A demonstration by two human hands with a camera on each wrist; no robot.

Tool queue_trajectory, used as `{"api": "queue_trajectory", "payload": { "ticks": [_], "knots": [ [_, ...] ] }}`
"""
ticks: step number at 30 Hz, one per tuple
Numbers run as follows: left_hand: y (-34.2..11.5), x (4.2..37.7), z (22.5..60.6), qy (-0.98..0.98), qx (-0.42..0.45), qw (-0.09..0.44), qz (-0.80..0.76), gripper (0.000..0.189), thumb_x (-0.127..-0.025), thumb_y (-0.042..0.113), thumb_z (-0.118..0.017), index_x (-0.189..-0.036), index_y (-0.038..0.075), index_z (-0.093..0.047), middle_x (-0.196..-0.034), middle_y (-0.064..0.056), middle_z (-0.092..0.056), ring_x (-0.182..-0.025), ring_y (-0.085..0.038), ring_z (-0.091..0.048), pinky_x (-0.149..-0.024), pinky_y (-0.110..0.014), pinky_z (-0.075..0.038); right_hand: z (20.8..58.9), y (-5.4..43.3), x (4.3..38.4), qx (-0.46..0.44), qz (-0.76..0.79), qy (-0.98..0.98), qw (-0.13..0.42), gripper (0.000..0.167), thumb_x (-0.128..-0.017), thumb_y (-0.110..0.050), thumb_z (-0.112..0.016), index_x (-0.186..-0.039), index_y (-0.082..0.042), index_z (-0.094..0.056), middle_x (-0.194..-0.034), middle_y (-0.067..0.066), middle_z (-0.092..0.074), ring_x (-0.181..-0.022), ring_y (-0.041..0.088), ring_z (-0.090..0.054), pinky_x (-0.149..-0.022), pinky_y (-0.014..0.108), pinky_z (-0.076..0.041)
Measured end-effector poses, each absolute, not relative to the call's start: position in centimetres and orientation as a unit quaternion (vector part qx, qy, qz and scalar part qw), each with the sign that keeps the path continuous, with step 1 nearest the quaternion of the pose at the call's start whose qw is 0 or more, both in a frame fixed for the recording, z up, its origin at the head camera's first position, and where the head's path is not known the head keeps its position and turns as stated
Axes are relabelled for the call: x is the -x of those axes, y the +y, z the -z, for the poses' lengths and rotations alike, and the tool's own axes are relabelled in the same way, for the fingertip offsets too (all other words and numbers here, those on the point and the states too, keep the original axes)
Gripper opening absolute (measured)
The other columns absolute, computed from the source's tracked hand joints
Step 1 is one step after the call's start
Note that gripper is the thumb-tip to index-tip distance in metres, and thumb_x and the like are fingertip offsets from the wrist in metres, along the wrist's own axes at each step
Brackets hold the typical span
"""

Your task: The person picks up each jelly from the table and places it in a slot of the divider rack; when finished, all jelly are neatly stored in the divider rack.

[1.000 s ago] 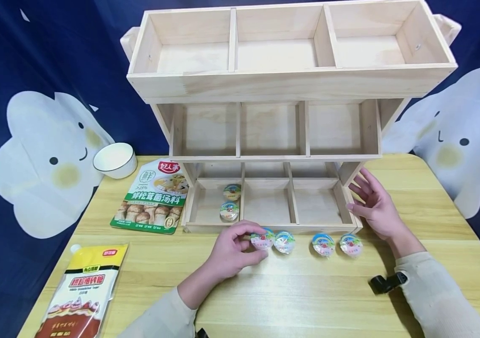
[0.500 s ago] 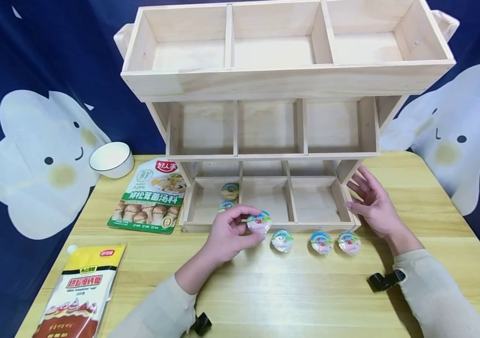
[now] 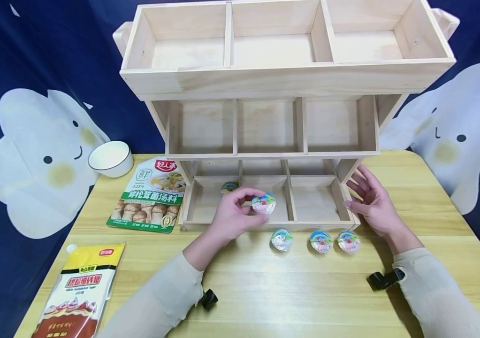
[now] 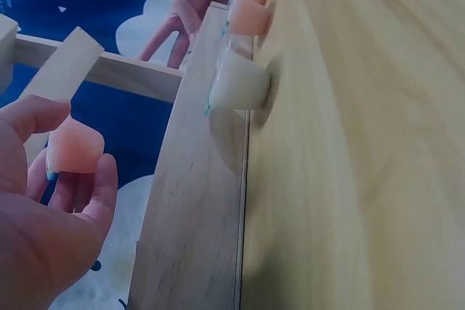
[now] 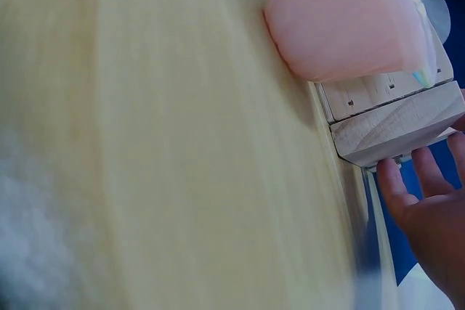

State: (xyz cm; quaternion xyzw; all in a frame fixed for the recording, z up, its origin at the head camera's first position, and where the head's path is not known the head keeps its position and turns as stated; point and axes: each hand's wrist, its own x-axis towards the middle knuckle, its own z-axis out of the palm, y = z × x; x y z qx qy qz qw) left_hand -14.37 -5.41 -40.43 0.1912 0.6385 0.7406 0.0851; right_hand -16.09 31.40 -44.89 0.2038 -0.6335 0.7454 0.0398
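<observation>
My left hand pinches a pink jelly cup between thumb and fingers, above the middle compartment of the bottom wooden tray. In the left wrist view the held cup's rounded pink body shows between the fingertips. One jelly cup shows in the left compartment, where my hand covers the area in front of it. On the table before the tray stand a whitish jelly cup and two pink ones, a jelly cup and a jelly cup. My right hand rests relaxed against the tray's right side.
The wooden shelf rises in tiers above the bottom tray, its middle tier overhanging it. Left of it are a white bowl, a green-and-white soup packet and a yellow-topped sugar bag. A blue curtain hangs behind.
My left hand has lifted the pink jelly cup off the table and carried it up and over the tray's front edge. The right hand stays at the tray's side.
</observation>
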Motion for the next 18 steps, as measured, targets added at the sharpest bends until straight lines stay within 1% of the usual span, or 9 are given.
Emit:
{"api": "queue_trajectory", "payload": {
  "ticks": [3,7,11,18],
  "knots": [
    [-4.8,15.1,40.3,0.644,-0.173,0.098,-0.739,0.048,-0.069,-0.022,-0.076,-0.114,-0.008,-0.065,-0.115,-0.018,-0.059,-0.093,-0.028,-0.064,-0.080,-0.036,-0.058,44.9,31.4,16.1,-0.204,-0.745,-0.634,0.040,0.099,-0.074,0.041,-0.044,-0.158,-0.006,-0.023,-0.154,0.022,-0.036,-0.131,0.023,-0.048,-0.100,0.027,-0.046],
    [-3.8,15.9,40.1,0.656,-0.152,0.107,-0.731,0.049,-0.070,-0.019,-0.078,-0.115,-0.004,-0.067,-0.117,-0.015,-0.060,-0.091,-0.026,-0.066,-0.080,-0.036,-0.059,44.9,31.4,16.2,-0.205,-0.745,-0.634,0.040,0.099,-0.074,0.041,-0.044,-0.158,-0.006,-0.023,-0.154,0.023,-0.035,-0.132,0.024,-0.048,-0.100,0.028,-0.046],
    [-2.9,16.7,40.1,0.669,-0.138,0.097,-0.724,0.049,-0.070,-0.016,-0.080,-0.115,0.000,-0.067,-0.118,-0.012,-0.061,-0.094,-0.026,-0.065,-0.083,-0.035,-0.058,44.9,31.5,16.2,-0.204,-0.746,-0.632,0.041,0.099,-0.073,0.042,-0.044,-0.158,-0.006,-0.024,-0.154,0.021,-0.036,-0.132,0.024,-0.048,-0.100,0.028,-0.047],
    [-1.9,17.6,40.6,0.682,-0.112,0.080,-0.718,0.050,-0.066,-0.017,-0.081,-0.112,-0.002,-0.068,-0.112,-0.011,-0.063,-0.096,-0.025,-0.062,-0.082,-0.033,-0.058,44.9,31.4,16.1,-0.203,-0.748,-0.631,0.040,0.099,-0.073,0.042,-0.043,-0.158,-0.006,-0.024,-0.154,0.021,-0.037,-0.131,0.024,-0.048,-0.099,0.028,-0.047]
  ]
}}
